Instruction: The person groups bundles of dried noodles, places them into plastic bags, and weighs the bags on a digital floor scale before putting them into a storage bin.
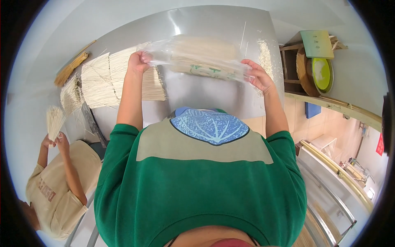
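A clear plastic bag (205,57) with green printing stretches between my two hands above the metal table (213,18). Inside it lies a thick bundle of dried noodles, somewhat blurred. At the bag's left end, my left hand (139,61) grips the gathered plastic. The right end is pinched by the fingers of my right hand (258,76). Cut dried noodles (98,81) lie in flat stacks on the table to the left, partly behind my left forearm. Short noodle scraps (264,58) are strewn near the table's right edge.
At the left, a co-worker's hands (55,141) hold a fanned noodle bunch (55,120). A long blade (92,122) lies by loose noodle pieces (71,95), with a straw brush (71,69) beyond. A lime-green basin (321,74) and a wooden frame (288,66) stand right of the table.
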Demonstrator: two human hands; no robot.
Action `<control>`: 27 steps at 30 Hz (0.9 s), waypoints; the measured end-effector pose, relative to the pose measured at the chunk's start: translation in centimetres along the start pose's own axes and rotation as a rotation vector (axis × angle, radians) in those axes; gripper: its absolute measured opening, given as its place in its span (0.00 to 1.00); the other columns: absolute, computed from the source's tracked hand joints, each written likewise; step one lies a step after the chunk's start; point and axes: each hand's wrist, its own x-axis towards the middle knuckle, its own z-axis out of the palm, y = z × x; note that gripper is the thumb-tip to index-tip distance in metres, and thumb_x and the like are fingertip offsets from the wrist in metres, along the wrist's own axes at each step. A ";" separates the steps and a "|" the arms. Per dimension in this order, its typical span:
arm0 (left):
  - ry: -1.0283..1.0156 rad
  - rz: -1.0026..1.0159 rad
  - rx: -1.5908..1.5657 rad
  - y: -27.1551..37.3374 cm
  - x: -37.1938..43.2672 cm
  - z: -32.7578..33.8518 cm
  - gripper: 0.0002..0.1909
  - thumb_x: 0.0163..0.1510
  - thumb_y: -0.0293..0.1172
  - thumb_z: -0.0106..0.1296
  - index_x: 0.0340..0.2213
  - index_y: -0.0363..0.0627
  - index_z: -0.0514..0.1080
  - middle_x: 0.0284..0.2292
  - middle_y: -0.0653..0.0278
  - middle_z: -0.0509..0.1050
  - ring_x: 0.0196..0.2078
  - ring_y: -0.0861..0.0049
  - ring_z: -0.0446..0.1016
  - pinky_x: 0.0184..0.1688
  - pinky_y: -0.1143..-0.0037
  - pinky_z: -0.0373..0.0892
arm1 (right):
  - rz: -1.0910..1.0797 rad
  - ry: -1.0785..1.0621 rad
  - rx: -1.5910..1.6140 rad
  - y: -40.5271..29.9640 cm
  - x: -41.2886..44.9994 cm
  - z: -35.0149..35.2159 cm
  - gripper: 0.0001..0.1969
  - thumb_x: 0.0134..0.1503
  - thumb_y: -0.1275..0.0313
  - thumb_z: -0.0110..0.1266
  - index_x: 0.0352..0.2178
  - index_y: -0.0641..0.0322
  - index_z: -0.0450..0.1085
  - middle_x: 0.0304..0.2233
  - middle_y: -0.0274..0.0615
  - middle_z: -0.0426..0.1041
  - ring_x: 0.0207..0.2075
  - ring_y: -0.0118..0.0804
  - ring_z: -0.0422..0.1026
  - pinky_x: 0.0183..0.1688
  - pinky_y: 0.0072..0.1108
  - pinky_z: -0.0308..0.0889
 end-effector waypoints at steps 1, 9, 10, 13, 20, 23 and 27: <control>-0.009 -0.037 0.055 0.3 -0.2 1.0 0.08 0.49 0.22 0.37 0.18 0.43 0.56 0.15 0.67 0.57 0.15 0.81 0.54 0.15 0.82 0.53 | 0.017 0.003 -0.371 -0.4 0.0 0.9 0.17 0.49 0.78 0.50 0.43 0.61 0.63 0.33 0.36 0.69 0.29 0.26 0.66 0.32 0.16 0.64; -0.326 -0.162 1.055 0.5 -3.5 2.3 0.19 0.49 0.29 0.50 0.44 0.42 0.68 0.18 0.76 0.62 0.15 0.91 0.54 0.14 0.86 0.50 | -0.207 0.243 0.003 -2.8 2.8 -2.2 0.05 0.57 0.72 0.47 0.33 0.62 0.66 0.22 0.35 0.67 0.22 0.26 0.64 0.27 0.16 0.62; -0.301 -0.103 1.207 -0.6 -3.8 2.3 0.18 0.48 0.30 0.52 0.44 0.43 0.68 0.19 0.76 0.63 0.17 0.91 0.56 0.16 0.86 0.50 | -0.226 0.235 0.165 -2.4 3.2 -1.9 0.06 0.59 0.72 0.43 0.30 0.62 0.64 0.19 0.35 0.65 0.21 0.28 0.63 0.23 0.17 0.60; -0.221 -0.173 1.468 0.1 -3.2 2.7 0.15 0.50 0.36 0.55 0.40 0.46 0.70 0.25 0.75 0.68 0.26 0.91 0.63 0.24 0.87 0.56 | -0.125 0.102 0.352 -0.4 5.4 -6.8 0.06 0.59 0.71 0.45 0.28 0.61 0.63 0.20 0.34 0.63 0.20 0.28 0.62 0.22 0.19 0.59; 0.158 0.118 0.155 -1.4 -0.9 3.6 0.10 0.59 0.34 0.41 0.26 0.43 0.63 0.21 0.67 0.65 0.22 0.80 0.65 0.26 0.78 0.66 | -0.014 0.157 -0.680 0.2 2.7 -0.2 0.13 0.51 0.68 0.55 0.38 0.57 0.66 0.26 0.28 0.68 0.23 0.18 0.63 0.21 0.10 0.53; -0.077 -0.146 -0.126 0.9 2.9 -1.6 0.11 0.59 0.35 0.41 0.25 0.45 0.62 0.15 0.72 0.58 0.14 0.82 0.56 0.17 0.81 0.58 | 0.003 0.143 -1.006 0.7 3.8 -3.5 0.14 0.52 0.68 0.54 0.40 0.58 0.64 0.29 0.32 0.70 0.28 0.22 0.68 0.24 0.12 0.61; -0.248 -0.080 0.172 -0.1 0.6 -0.4 0.05 0.57 0.31 0.45 0.29 0.45 0.65 0.15 0.74 0.60 0.15 0.85 0.57 0.16 0.83 0.55 | 0.068 0.479 -0.618 0.7 2.6 -2.8 0.10 0.55 0.70 0.49 0.39 0.61 0.63 0.28 0.36 0.70 0.30 0.29 0.70 0.31 0.19 0.69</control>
